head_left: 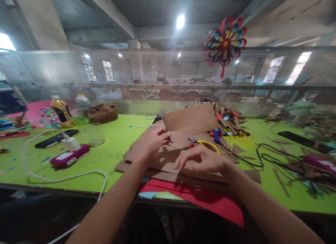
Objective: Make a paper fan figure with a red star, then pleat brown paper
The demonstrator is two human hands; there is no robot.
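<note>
My left hand [158, 141] is over a stack of brown paper sheets [154, 158], its thumb and fingers pinched together. Whatever sits between those fingertips is too small to make out. Lower and to the right, my right hand [201, 160] hovers close above the same stack, fingers loosely bent and apart, with nothing visible in them. Yellow-handled scissors [208, 145] lie on the paper just beyond it. Behind them is a blue glue gun [216, 135] with a black cord. Another brown sheet [190, 119] lies tilted at the back of the stack.
Red paper [210, 198] sticks out past the table's front edge. Rolled brown paper pieces [232, 123] lie at back right. At left are a purple power box [69, 156] with a white cable, a phone [56, 139], a clear cup [96, 135] and a yellow bottle [63, 113].
</note>
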